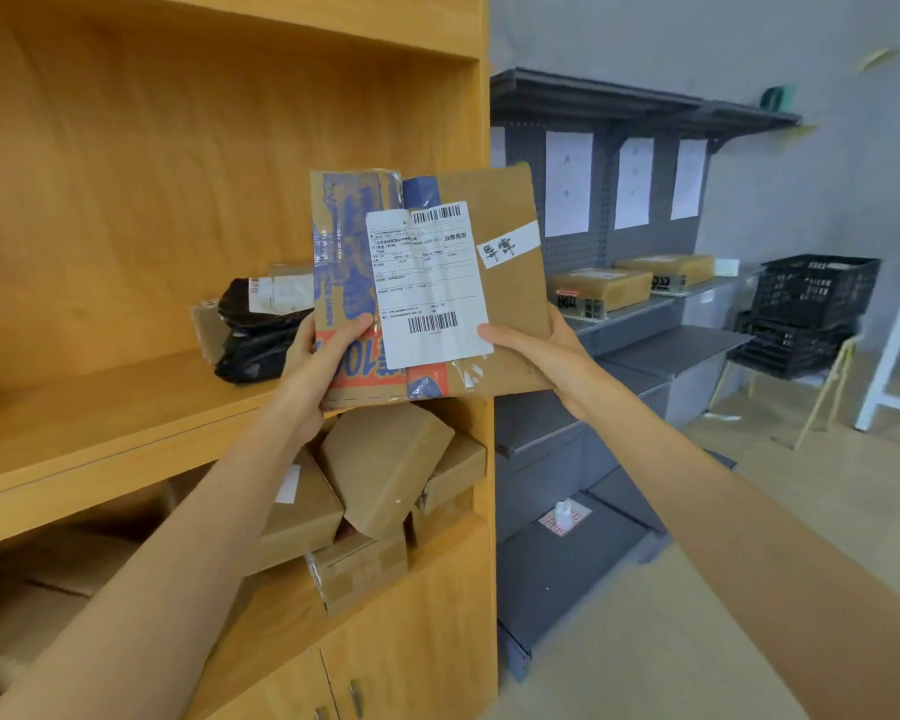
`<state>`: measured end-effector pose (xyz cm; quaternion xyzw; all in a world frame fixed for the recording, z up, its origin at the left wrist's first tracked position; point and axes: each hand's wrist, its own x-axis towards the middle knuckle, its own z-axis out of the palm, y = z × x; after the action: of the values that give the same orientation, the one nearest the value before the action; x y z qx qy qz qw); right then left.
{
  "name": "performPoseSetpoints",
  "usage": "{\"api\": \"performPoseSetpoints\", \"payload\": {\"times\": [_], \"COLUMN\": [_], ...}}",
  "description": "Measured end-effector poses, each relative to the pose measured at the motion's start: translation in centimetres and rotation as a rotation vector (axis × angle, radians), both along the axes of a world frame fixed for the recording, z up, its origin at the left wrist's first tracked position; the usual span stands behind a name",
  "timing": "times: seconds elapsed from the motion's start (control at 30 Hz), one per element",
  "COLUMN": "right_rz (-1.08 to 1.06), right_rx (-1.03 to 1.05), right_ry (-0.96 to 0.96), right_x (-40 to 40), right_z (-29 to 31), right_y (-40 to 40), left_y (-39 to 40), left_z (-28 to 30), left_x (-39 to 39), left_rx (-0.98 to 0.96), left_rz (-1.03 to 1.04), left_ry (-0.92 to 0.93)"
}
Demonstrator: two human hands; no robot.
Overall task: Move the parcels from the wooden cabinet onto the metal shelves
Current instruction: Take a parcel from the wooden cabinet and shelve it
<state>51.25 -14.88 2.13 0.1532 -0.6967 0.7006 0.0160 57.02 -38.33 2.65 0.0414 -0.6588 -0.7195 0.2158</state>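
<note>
Soft, even indoor light fills the scene, bright enough to read colours plainly. No lamp shows, and shadows are faint, darkest in the lower compartment of the wooden cabinet (126, 200). The white shipping label (430, 283) is the sharpest area, though its small print is smeared. The metal shelves (645, 314) and black crates (811, 298) look soft. Straight edges bow toward the frame's borders, and the forearms stretch wide.

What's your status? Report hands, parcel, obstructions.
Both hands, left and right, gripping flat cardboard parcel at cabinet front. Two boxes already on metal shelves. Nothing blocking the way across.
</note>
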Motion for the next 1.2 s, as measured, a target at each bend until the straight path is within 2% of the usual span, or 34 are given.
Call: {"api": "performPoseSetpoints", "payload": {"times": [0.57,0.87,1.2], "right_rz": [-0.134,-0.165,-0.212], "right_rx": [0.021,0.01,-0.004], "right_ry": [0.011,-0.019,-0.022], "right_x": [-11.5,-21.3,-38.0], "right_z": [0.7,-0.8,-1.6], "right_y": [27.6,35.8,43.2], "left_y": [27.1,35.3,42.5], "left_z": [-0.1,-0.8,-1.3], "left_x": [-15.9,-25.9,-43.6], "left_rx": [0.023,-0.004,0.002], "left_rz": [-0.153,-0.189,-0.268], "left_ry": [-0.009,-0.059,-0.068]}}
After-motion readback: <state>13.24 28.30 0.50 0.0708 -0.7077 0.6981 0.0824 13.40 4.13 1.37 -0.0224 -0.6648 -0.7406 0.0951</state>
